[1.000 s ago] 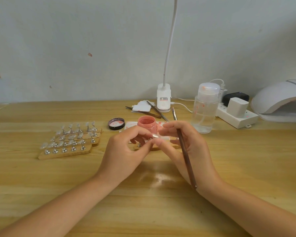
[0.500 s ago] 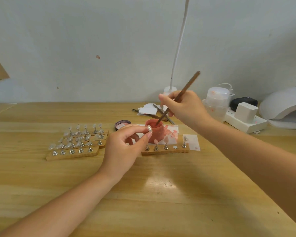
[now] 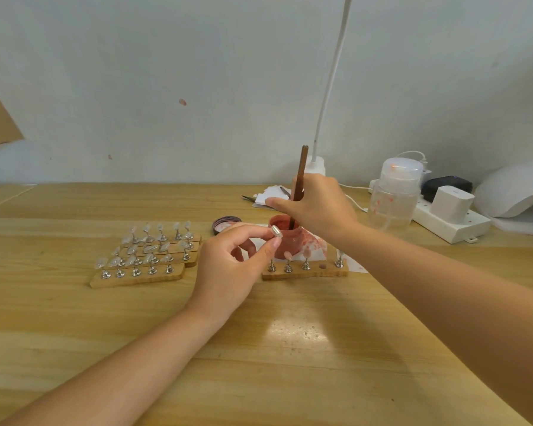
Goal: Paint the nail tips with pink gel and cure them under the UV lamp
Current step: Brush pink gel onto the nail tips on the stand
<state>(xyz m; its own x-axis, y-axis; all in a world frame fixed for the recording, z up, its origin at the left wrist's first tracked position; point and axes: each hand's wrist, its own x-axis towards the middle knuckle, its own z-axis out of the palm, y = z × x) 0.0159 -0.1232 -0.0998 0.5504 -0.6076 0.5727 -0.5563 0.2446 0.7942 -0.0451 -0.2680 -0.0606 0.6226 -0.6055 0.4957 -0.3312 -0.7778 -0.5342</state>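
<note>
Two hands work over a wooden table (image 3: 290,348): the left hand (image 3: 228,269) pinches a single clear nail tip (image 3: 275,231) between thumb and forefinger, raised just beside the jar of pink gel (image 3: 285,238), seemingly so the loaded bristles have only a short way to travel. The right hand (image 3: 317,204) is curled around a brown brush (image 3: 299,179) held nearly upright, its lower end dipped into the open jar to pick up colour. The jar's lid (image 3: 223,225) lies just behind the left hand. A small wooden rack (image 3: 305,269) in front of the jar carries a few tips on metal pegs, one socket vacant, probably awaiting the tip in hand. Larger racks (image 3: 145,253) of unpainted tips wait to the left, and the white UV lamp (image 3: 514,189) sits at far right for curing.
</note>
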